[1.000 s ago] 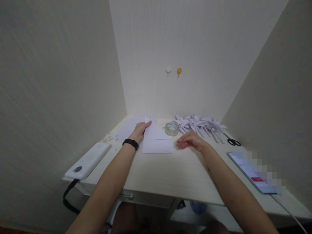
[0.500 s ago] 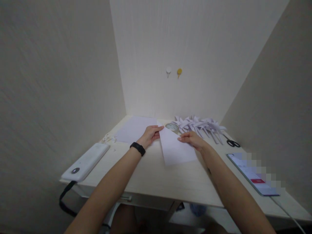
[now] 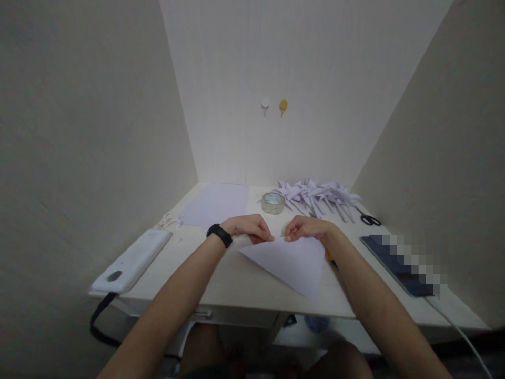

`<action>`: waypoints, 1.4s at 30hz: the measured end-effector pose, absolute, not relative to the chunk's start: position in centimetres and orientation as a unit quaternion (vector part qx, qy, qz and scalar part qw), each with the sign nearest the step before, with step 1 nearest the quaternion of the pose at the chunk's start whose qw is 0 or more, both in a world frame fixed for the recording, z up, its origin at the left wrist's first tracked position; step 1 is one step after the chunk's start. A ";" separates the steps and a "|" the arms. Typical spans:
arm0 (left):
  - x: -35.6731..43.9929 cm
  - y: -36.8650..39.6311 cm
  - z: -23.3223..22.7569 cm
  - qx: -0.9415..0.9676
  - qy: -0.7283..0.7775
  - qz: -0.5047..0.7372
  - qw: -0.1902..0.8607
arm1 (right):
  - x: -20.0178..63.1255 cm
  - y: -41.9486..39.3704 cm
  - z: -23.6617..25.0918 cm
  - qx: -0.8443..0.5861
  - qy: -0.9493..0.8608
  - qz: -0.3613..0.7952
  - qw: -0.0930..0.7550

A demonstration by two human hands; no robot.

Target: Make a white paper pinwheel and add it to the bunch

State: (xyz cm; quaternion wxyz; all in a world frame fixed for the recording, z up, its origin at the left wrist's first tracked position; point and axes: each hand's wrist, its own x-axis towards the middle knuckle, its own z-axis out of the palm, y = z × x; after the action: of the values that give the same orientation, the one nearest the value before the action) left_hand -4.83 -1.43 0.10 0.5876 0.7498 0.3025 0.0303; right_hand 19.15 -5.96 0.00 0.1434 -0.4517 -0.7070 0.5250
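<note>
Paper sheet (image 3: 290, 263) at lower centre of frame, tilted corner-down; left hand (image 3: 250, 228) and right hand (image 3: 305, 228) each pinch its top edge. Tape roll (image 3: 273, 202) above them.

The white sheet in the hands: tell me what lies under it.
Under the white sheet shows the bare desk; an orange-yellow object pokes out at its right edge, by the right hand, mostly covered.

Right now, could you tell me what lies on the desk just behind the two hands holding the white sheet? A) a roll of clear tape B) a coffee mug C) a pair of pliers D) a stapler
A: the roll of clear tape sits behind both hands, left hand and right hand, which pinch the white sheet.
</note>
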 end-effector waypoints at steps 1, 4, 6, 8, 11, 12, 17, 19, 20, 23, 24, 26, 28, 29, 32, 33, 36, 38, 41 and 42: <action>-4.6 -1.5 -0.2 0.750 0.301 0.031 0.588 | 19.1 -5.8 -0.1 -0.450 -0.711 0.522 0.141; -4.4 -1.3 -0.8 0.752 0.304 0.039 0.584 | 19.5 -5.4 0.2 -0.441 -0.737 0.493 0.139; -4.5 -1.0 -1.2 0.755 0.308 0.041 0.578 | 20.4 -5.3 0.9 -0.446 -0.752 0.458 0.160; -4.6 -0.6 -1.5 0.753 0.316 0.043 0.576 | 21.7 -5.6 1.6 -0.489 -0.751 0.390 0.211; -4.7 -0.2 -1.6 0.744 0.331 0.051 0.578 | 24.4 -6.9 1.5 -0.645 -0.684 0.188 0.283; -4.7 -0.1 -1.6 0.740 0.335 0.053 0.582 | 25.3 -7.4 1.0 -0.703 -0.641 0.119 0.283; -4.7 -0.4 -1.1 0.729 0.339 0.062 0.592 | 29.2 -10.2 -3.0 -0.838 -0.481 -0.017 0.255; -4.7 -0.5 -1.0 0.728 0.340 0.064 0.591 | 30.0 -10.9 -4.0 -0.858 -0.456 -0.003 0.236; -4.7 -0.5 -1.0 0.728 0.341 0.064 0.592 | 30.2 -11.1 -4.2 -0.863 -0.449 0.008 0.229; -4.7 -0.4 -1.1 0.728 0.336 0.060 0.595 | 30.3 -11.6 -3.9 -0.870 -0.439 0.018 0.225; -4.7 -0.4 -1.1 0.730 0.333 0.059 0.594 | 30.1 -11.6 -3.5 -0.871 -0.433 0.007 0.231; -4.8 -0.3 -1.2 0.737 0.326 0.059 0.589 | 29.1 -11.5 -2.5 -0.863 -0.436 -0.031 0.253; -4.7 -0.3 -1.1 0.747 0.322 0.061 0.579 | 27.4 -11.0 -1.3 -0.822 -0.490 -0.059 0.284; -4.7 -0.3 -1.1 0.751 0.321 0.062 0.573 | 26.3 -10.6 -0.7 -0.781 -0.544 -0.054 0.302; -4.6 -0.4 -1.1 0.759 0.317 0.060 0.565 | 22.4 -9.0 0.8 -0.633 -0.706 0.066 0.310; -4.6 -0.5 -1.2 0.761 0.315 0.060 0.564 | 21.1 -8.3 1.2 -0.585 -0.749 0.117 0.289; -4.6 -0.5 -1.3 0.762 0.309 0.066 0.565 | 18.1 -6.7 1.6 -0.491 -0.819 0.232 0.186; -4.5 -0.5 -1.3 0.763 0.309 0.077 0.562 | 17.0 -5.9 1.6 -0.461 -0.835 0.264 0.143; -4.4 -0.7 -1.1 0.768 0.301 0.089 0.558 | 16.4 -5.1 1.3 -0.441 -0.836 0.304 0.123; -4.4 -0.8 -1.0 0.770 0.297 0.090 0.557 | 16.4 -4.9 1.2 -0.438 -0.833 0.317 0.121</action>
State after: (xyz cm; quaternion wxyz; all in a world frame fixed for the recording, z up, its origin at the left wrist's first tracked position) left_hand -4.38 -0.76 -0.99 0.5572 0.7704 0.2965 0.0895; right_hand 16.41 -4.93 1.24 0.1210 -0.4379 -0.8326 0.3169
